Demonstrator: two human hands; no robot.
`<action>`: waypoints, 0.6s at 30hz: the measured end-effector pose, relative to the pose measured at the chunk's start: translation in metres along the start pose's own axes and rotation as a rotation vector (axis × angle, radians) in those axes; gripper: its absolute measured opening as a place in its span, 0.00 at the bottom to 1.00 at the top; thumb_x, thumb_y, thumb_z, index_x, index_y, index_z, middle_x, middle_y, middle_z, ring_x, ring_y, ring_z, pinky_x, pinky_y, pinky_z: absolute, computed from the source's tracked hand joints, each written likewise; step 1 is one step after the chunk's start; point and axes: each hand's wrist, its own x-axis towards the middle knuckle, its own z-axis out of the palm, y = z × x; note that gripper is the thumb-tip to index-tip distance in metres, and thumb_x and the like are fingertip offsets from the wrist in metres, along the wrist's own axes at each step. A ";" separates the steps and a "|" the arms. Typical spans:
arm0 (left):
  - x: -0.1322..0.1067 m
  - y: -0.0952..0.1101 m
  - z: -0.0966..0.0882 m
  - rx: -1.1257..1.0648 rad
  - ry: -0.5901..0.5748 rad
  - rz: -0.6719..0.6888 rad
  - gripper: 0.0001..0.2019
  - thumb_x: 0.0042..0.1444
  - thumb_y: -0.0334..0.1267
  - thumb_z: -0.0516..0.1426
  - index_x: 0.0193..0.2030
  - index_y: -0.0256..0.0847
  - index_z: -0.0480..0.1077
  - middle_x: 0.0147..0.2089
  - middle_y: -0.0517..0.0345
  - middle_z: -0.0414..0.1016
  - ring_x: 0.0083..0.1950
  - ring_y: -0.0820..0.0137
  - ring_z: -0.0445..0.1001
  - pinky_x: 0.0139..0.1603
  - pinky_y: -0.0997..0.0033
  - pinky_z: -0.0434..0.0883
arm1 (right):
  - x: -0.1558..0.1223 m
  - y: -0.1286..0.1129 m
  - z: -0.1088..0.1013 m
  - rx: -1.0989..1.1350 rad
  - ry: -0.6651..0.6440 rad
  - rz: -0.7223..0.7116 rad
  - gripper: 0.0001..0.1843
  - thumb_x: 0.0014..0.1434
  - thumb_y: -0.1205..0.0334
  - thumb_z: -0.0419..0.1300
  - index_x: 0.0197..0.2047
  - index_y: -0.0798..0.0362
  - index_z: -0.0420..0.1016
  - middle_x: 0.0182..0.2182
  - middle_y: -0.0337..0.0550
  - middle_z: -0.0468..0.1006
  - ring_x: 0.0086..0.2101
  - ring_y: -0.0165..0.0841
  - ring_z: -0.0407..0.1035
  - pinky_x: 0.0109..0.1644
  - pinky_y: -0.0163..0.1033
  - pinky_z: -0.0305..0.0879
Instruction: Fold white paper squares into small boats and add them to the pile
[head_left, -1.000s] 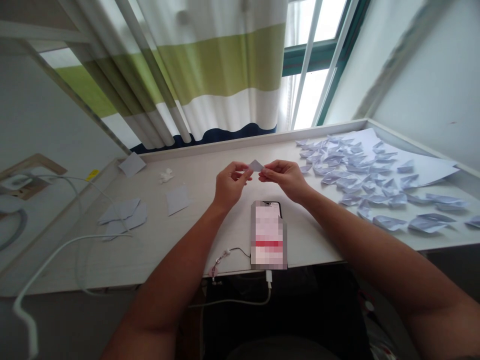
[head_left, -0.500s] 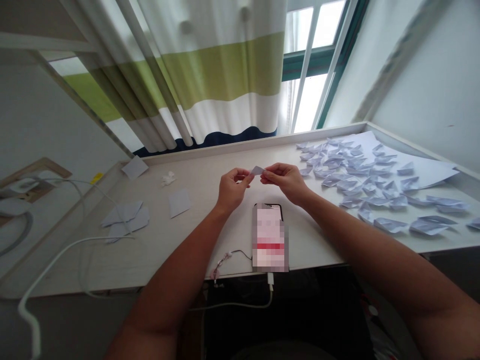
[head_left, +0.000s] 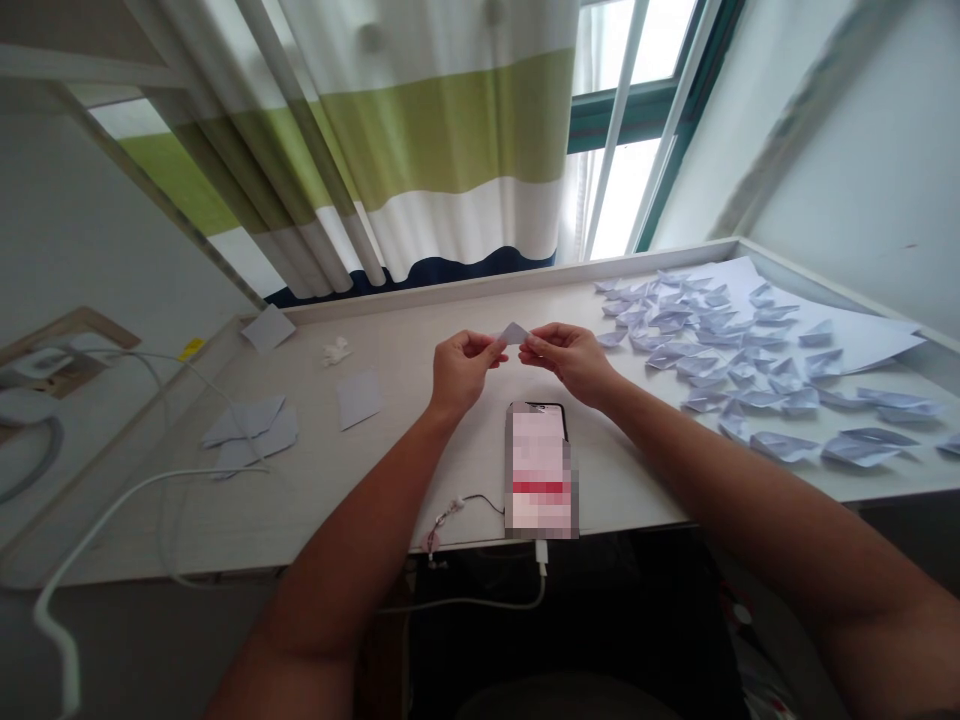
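Between my two hands is a small folded piece of white paper (head_left: 514, 333), its top edge coming to a point. My left hand (head_left: 463, 372) pinches its left end between thumb and fingers. The right end is pinched by my right hand (head_left: 564, 358) in the same way. Both hands are held over the desk (head_left: 450, 465), just beyond a phone (head_left: 536, 470) with a blurred screen. My fingers cover the paper's lower corners.
Many folded paper boats (head_left: 705, 350) spread over the right side, some on large white sheets (head_left: 862, 325). Leftward lie a paper square (head_left: 360, 400), more sheets (head_left: 255, 425), a crumpled tissue (head_left: 335, 351) and a white cable (head_left: 150, 490). A charging cable (head_left: 541, 560) hangs off the front edge.
The folded paper shows slightly more of its pointed face between my fingers. My hands stay in nearly the same place, and the view has shifted a little.
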 end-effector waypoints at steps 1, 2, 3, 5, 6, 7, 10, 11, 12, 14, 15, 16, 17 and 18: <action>0.000 0.001 0.000 0.000 0.001 -0.002 0.21 0.52 0.51 0.77 0.36 0.36 0.78 0.34 0.53 0.85 0.36 0.63 0.87 0.44 0.63 0.83 | 0.000 0.000 0.000 0.007 -0.007 0.008 0.29 0.41 0.41 0.87 0.36 0.50 0.85 0.32 0.40 0.87 0.37 0.37 0.84 0.59 0.55 0.84; -0.001 0.002 -0.001 0.001 -0.001 -0.002 0.21 0.52 0.51 0.77 0.35 0.36 0.78 0.34 0.53 0.85 0.37 0.63 0.87 0.45 0.62 0.83 | 0.000 0.000 0.000 0.014 -0.014 0.017 0.28 0.41 0.42 0.87 0.37 0.50 0.85 0.32 0.40 0.87 0.37 0.37 0.84 0.60 0.55 0.83; 0.000 0.002 -0.001 0.001 -0.002 0.000 0.21 0.51 0.51 0.78 0.35 0.36 0.78 0.33 0.53 0.85 0.38 0.63 0.88 0.46 0.62 0.83 | 0.000 0.000 0.001 0.023 -0.018 0.026 0.27 0.42 0.42 0.87 0.36 0.49 0.85 0.32 0.40 0.87 0.37 0.37 0.84 0.60 0.55 0.83; 0.000 0.001 -0.001 -0.008 0.000 0.012 0.21 0.51 0.50 0.78 0.34 0.36 0.77 0.33 0.53 0.84 0.38 0.63 0.87 0.46 0.62 0.83 | -0.001 -0.001 0.000 0.038 -0.028 0.045 0.26 0.42 0.43 0.87 0.36 0.49 0.85 0.32 0.40 0.87 0.37 0.37 0.84 0.60 0.55 0.83; 0.001 -0.001 -0.001 -0.018 0.008 0.023 0.21 0.51 0.50 0.78 0.33 0.37 0.77 0.33 0.53 0.84 0.38 0.63 0.87 0.46 0.62 0.83 | -0.001 -0.002 0.000 0.043 -0.035 0.054 0.25 0.43 0.44 0.87 0.35 0.49 0.85 0.32 0.40 0.87 0.38 0.37 0.84 0.60 0.55 0.83; 0.002 -0.002 -0.001 -0.030 0.023 0.039 0.21 0.50 0.48 0.78 0.33 0.37 0.75 0.33 0.54 0.84 0.38 0.64 0.87 0.45 0.63 0.82 | -0.001 -0.003 0.000 0.046 -0.042 0.064 0.24 0.43 0.45 0.87 0.35 0.49 0.85 0.32 0.41 0.87 0.38 0.38 0.84 0.60 0.55 0.83; 0.005 -0.006 -0.001 -0.059 0.085 0.090 0.22 0.47 0.45 0.80 0.30 0.39 0.72 0.33 0.56 0.83 0.37 0.68 0.84 0.44 0.67 0.81 | -0.003 -0.006 -0.001 0.035 -0.064 0.092 0.22 0.46 0.49 0.86 0.35 0.51 0.84 0.32 0.43 0.87 0.36 0.37 0.84 0.55 0.51 0.85; 0.006 -0.006 -0.001 -0.068 0.093 0.101 0.23 0.45 0.44 0.80 0.30 0.39 0.71 0.33 0.57 0.83 0.36 0.69 0.84 0.44 0.68 0.80 | -0.004 -0.007 -0.001 0.026 -0.069 0.098 0.22 0.46 0.49 0.86 0.34 0.51 0.84 0.31 0.44 0.87 0.34 0.37 0.84 0.52 0.50 0.85; 0.006 -0.006 -0.001 -0.079 0.089 0.105 0.23 0.43 0.43 0.81 0.31 0.40 0.72 0.33 0.59 0.83 0.36 0.70 0.83 0.44 0.68 0.80 | -0.004 -0.008 0.000 0.016 -0.074 0.101 0.23 0.46 0.48 0.86 0.34 0.52 0.83 0.31 0.44 0.87 0.33 0.36 0.84 0.50 0.48 0.86; 0.007 -0.006 -0.002 -0.114 0.047 0.088 0.23 0.42 0.43 0.81 0.38 0.40 0.76 0.33 0.60 0.83 0.37 0.69 0.84 0.45 0.67 0.80 | -0.006 -0.010 0.001 0.003 -0.087 0.095 0.24 0.47 0.45 0.85 0.33 0.52 0.83 0.30 0.44 0.87 0.31 0.35 0.84 0.46 0.47 0.86; 0.007 -0.005 -0.002 -0.133 0.024 0.071 0.23 0.43 0.44 0.81 0.41 0.40 0.78 0.34 0.59 0.84 0.37 0.68 0.84 0.46 0.66 0.80 | -0.006 -0.010 0.001 0.001 -0.092 0.087 0.25 0.47 0.43 0.85 0.33 0.52 0.83 0.30 0.44 0.88 0.31 0.35 0.84 0.45 0.46 0.86; 0.007 -0.005 -0.002 -0.148 0.003 0.050 0.24 0.44 0.45 0.80 0.43 0.40 0.79 0.35 0.58 0.85 0.38 0.68 0.85 0.46 0.66 0.81 | -0.006 -0.011 0.002 0.002 -0.096 0.077 0.26 0.46 0.42 0.85 0.33 0.52 0.82 0.30 0.44 0.88 0.31 0.35 0.84 0.44 0.45 0.86; 0.006 -0.004 -0.002 -0.156 -0.016 0.029 0.23 0.46 0.47 0.79 0.43 0.40 0.80 0.36 0.57 0.86 0.39 0.67 0.86 0.46 0.65 0.81 | -0.007 -0.011 0.002 0.004 -0.096 0.069 0.27 0.46 0.41 0.85 0.34 0.52 0.82 0.30 0.44 0.88 0.30 0.35 0.84 0.44 0.45 0.87; 0.006 -0.004 -0.002 -0.154 -0.030 0.018 0.22 0.47 0.49 0.78 0.43 0.40 0.81 0.36 0.56 0.86 0.39 0.66 0.86 0.45 0.65 0.81 | -0.007 -0.011 0.003 0.006 -0.094 0.065 0.28 0.45 0.41 0.86 0.34 0.52 0.82 0.30 0.44 0.88 0.30 0.35 0.84 0.43 0.44 0.87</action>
